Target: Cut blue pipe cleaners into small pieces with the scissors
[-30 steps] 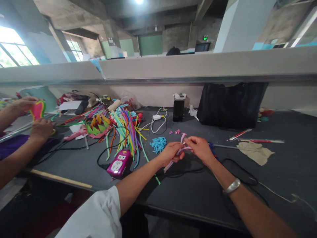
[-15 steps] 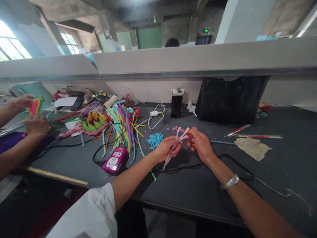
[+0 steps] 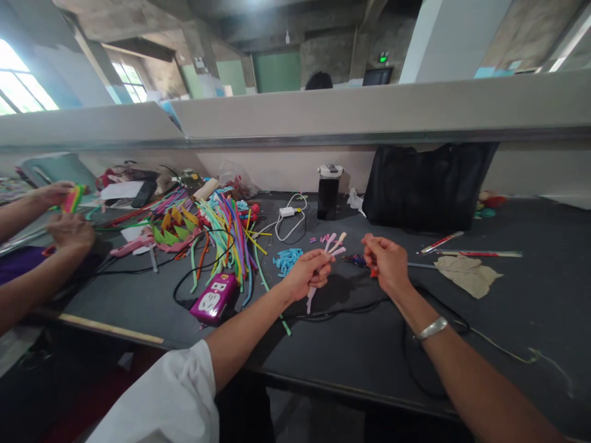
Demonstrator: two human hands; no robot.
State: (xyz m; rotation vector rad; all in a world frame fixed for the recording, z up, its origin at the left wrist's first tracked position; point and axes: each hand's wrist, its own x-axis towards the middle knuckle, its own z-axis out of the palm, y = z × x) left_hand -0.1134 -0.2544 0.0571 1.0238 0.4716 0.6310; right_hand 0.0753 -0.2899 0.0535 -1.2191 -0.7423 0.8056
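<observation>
My left hand [image 3: 308, 274] is closed around a small bunch of fuzzy pipe cleaners [image 3: 330, 245], lilac with one cream tip, which fan out above the fingers. Their tails hang below the palm. Apart from the bunch, to its right, my right hand [image 3: 386, 261] has thumb and fingers pinched together; whether something small sits between them is hidden. Beneath and behind that hand lies a dark glue gun [image 3: 354, 261] with an orange part, a greyish stick extending to its right. Short blue pieces [image 3: 287, 261] lie in a pile beside my left hand, with several small pink pieces [image 3: 318, 239] beyond it.
Many coloured pipe cleaners [image 3: 226, 231] lie left of the blue pile, near a purple power socket box [image 3: 213, 299]. A dark bottle [image 3: 328, 197] and a black bag [image 3: 427, 187] stand at the back. A beige cloth [image 3: 466, 275] lies right. A co-worker's hands [image 3: 69, 231] work at far left.
My right hand has moved away from the bunch, slightly right, uncovering the glue gun. My left hand still holds the pipe cleaners, whose tips now spread apart.
</observation>
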